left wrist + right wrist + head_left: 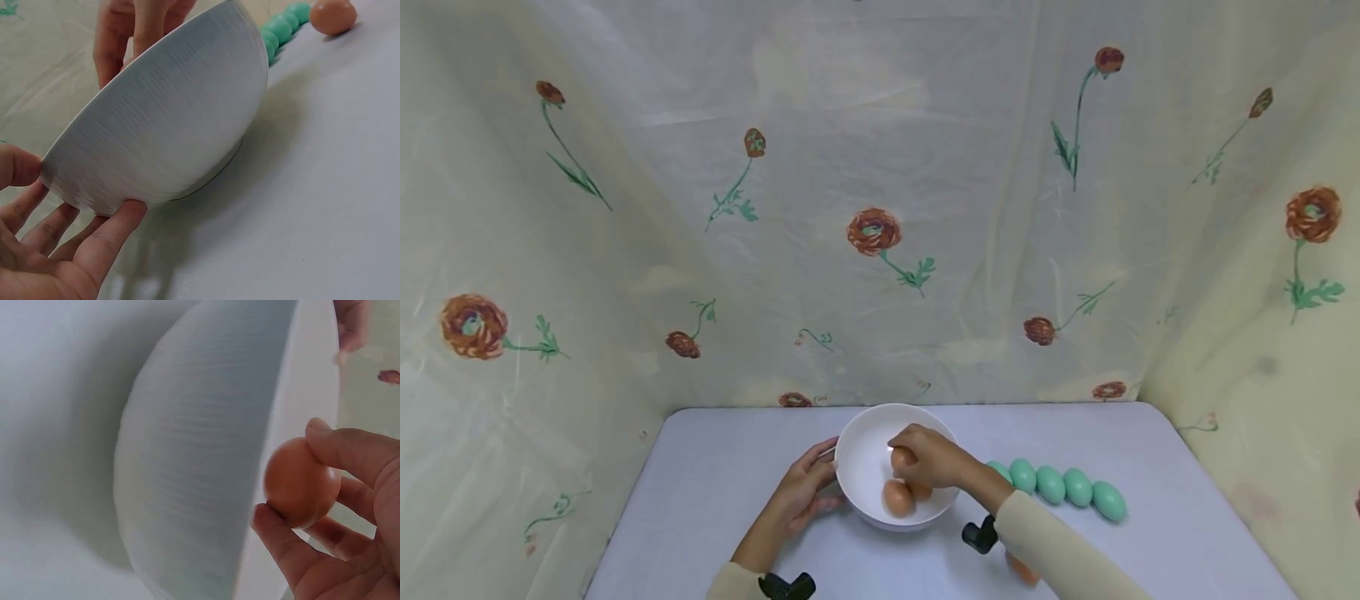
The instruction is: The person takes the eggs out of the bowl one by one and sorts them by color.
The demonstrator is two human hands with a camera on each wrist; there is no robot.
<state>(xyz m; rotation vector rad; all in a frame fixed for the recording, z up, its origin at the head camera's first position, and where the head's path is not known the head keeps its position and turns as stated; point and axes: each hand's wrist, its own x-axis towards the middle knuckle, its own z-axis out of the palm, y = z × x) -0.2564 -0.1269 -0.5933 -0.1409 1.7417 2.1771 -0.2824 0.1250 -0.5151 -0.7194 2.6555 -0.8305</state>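
A white bowl point(865, 442) stands on the table. My left hand point(801, 487) rests against its outer left side, with spread fingers and thumb touching the wall near the rim in the left wrist view. Inside the bowl, my right hand point(928, 457) pinches a brown egg point(300, 484) between thumb and fingers. Below that hand a second brown egg point(898, 498) lies in the bowl. Beside it is another brown egg point(920, 491), partly hidden by the right hand.
Several green eggs point(1050, 484) form a row right of the bowl, the nearest to it partly covered by the right arm. One more brown egg point(1022, 570) lies on the white table point(1180, 517), partly behind the right sleeve. A flowered curtain point(970, 333) hangs behind the table.
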